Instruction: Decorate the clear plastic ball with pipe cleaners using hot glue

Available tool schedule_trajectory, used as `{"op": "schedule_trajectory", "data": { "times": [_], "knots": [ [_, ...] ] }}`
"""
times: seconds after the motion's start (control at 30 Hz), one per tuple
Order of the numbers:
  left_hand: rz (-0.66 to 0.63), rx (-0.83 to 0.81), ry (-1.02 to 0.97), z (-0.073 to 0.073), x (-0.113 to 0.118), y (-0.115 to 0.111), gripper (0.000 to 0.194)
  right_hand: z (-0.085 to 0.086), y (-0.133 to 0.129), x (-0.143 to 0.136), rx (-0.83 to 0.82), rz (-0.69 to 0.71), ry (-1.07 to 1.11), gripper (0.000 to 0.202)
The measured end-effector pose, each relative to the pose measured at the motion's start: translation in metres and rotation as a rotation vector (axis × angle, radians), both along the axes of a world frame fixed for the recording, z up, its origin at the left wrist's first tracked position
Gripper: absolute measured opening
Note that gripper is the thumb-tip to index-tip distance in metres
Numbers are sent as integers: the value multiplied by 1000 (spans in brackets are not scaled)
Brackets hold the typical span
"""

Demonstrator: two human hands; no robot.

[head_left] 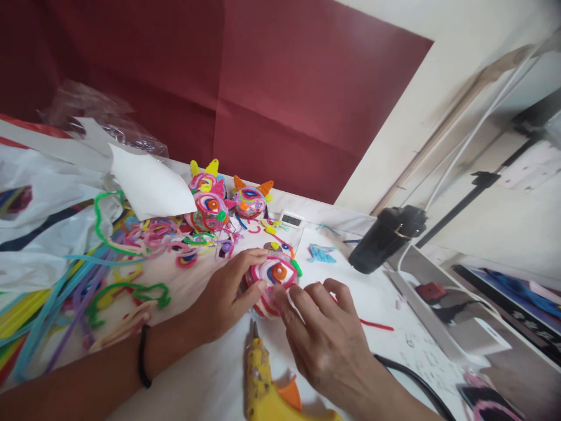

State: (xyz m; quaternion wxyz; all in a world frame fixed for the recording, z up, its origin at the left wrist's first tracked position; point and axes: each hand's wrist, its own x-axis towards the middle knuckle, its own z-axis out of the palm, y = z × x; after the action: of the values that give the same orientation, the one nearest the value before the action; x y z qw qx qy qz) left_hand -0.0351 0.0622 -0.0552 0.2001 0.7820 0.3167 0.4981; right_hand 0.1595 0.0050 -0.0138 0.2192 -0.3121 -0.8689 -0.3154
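A round ball figure point(278, 273), covered in coiled pipe cleaners with an orange-and-white eye and a green tuft, is held above the white tabletop. My left hand point(230, 295) closes around its left side, thumb in front. The curled fingers of my right hand point(322, 330) press on its lower right front. From behind those fingers a red pipe cleaner point(377, 324) stretches to the right; its other end is hidden. Below the ball, between my forearms, lies a yellow glue gun point(259, 374) with an orange trigger, nozzle towards the ball.
Similar figures point(250, 200) stand at the back, near a small digital timer point(291, 220). Loose pipe cleaners point(65, 304) and white paper point(151, 181) cover the left. A blue pipe-cleaner piece point(322, 253) lies at right, before a black cylinder point(385, 237). A black cable point(416, 380) runs beside my right forearm.
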Motion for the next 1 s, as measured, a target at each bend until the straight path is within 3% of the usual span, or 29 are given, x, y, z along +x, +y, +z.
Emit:
{"op": "schedule_trajectory", "data": {
  "times": [1.0],
  "knots": [
    [-5,32,38,1,1,-2,41,2,-1,-5,-52,70,75,25]
  ]
}}
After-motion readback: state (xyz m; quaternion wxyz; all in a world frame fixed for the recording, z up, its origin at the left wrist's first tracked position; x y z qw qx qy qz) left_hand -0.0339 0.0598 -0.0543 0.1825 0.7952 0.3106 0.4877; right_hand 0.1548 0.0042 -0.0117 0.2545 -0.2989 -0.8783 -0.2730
